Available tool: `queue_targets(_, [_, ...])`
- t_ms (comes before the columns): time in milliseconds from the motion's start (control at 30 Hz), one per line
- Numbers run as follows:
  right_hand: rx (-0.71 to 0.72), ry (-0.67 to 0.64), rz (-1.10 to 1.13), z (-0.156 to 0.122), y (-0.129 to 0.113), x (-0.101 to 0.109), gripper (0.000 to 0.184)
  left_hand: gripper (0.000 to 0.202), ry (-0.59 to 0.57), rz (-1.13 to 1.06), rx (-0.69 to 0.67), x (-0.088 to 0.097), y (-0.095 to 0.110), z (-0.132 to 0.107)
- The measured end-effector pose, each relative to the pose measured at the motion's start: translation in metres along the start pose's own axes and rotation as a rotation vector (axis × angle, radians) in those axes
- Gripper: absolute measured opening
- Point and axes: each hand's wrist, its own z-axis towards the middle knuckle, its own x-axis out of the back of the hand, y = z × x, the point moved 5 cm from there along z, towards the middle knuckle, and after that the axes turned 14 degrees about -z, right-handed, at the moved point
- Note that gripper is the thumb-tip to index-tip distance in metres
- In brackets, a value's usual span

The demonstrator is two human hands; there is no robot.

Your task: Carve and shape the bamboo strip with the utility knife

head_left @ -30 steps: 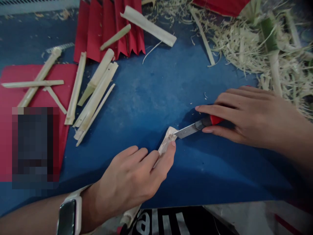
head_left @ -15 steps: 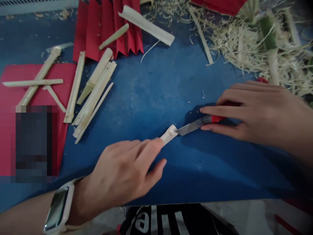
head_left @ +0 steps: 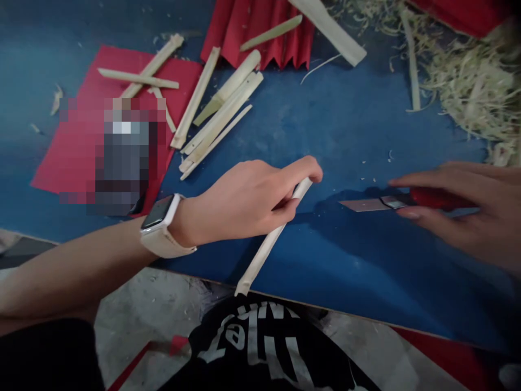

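One pale stick [head_left: 264, 252] lies slanted over the near edge of the blue table [head_left: 325, 136], its lower end jutting past that edge. The left hand [head_left: 244, 201], a watch [head_left: 160, 217] on its wrist, pinches the stick's upper end between the thumb and curled fingers. One knife [head_left: 368, 205] with a red handle sits in the right hand [head_left: 459, 212]. The fingers are pressed along the handle, and the blade points at the stick's tip with a gap between them.

About ten cut strips [head_left: 222, 111] lie loose toward the far left. Some are on a flat red sheet [head_left: 118, 60] and two on pleated red paper [head_left: 244, 21]. One heap of shavings [head_left: 468, 81] fills the far right corner. The middle of the table, between the hands and the strips, is bare blue.
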Motion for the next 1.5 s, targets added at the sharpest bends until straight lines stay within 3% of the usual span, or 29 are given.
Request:
queue_targets(167, [0.095, 0.121, -0.079, 0.023, -0.040, 0.010, 0.011, 0.036, 0.078, 0.119, 0.016, -0.007, -0.001, 0.002])
queue_targets(233, [0.157, 0.200, -0.079, 0.031, -0.057, 0.016, 0.012, 0.038, 0.109, 0.131, 0.033, -0.006, -0.002, 0.002])
queue_targets(367, [0.303, 0.221, -0.056, 0.035, -0.086, 0.025, 0.018, 0.037, 0.190, 0.155, 0.068, -0.001, -0.007, 0.004])
queue_targets(500, [0.376, 0.190, -0.044, 0.033, -0.102, 0.031, 0.028, 0.036, 0.113, 0.191, 0.123, -0.003, -0.010, 0.010])
queue_targets(600, [0.338, 0.125, -0.058, 0.031, -0.102, 0.029, 0.031, 0.037, 0.066, 0.269, 0.144, -0.002, -0.008, 0.014])
queue_targets(700, [0.254, 0.072, -0.036, 0.028, -0.098, 0.027, 0.028, 0.037, 0.062, 0.327, 0.049, -0.001, -0.003, 0.018])
queue_targets(833, [0.182, 0.004, 0.024, 0.024, -0.097, 0.027, 0.035, 0.040, -0.005, 0.248, -0.033, -0.003, -0.006, 0.022])
queue_targets(967, [0.253, 0.081, 0.022, 0.028, -0.102, 0.035, 0.036, 0.040, -0.080, 0.353, -0.022, -0.003, -0.007, 0.021])
queue_targets(1100, [0.245, 0.143, 0.027, 0.033, -0.096, 0.042, 0.036, 0.040, -0.031, 0.491, -0.023, 0.012, -0.006, 0.015])
queue_targets(1167, [0.206, 0.141, 0.034, 0.032, -0.089, 0.043, 0.036, 0.032, -0.049, 0.412, -0.039, 0.019, -0.009, 0.013])
queue_targets(1333, [0.129, 0.096, 0.103, 0.023, -0.071, 0.041, 0.024, 0.016, -0.240, 0.108, -0.077, 0.024, -0.020, 0.012])
queue_targets(1500, [0.071, 0.117, 0.069, 0.024, -0.067, 0.040, 0.011, 0.022, -0.231, 0.237, -0.060, 0.023, -0.016, 0.011])
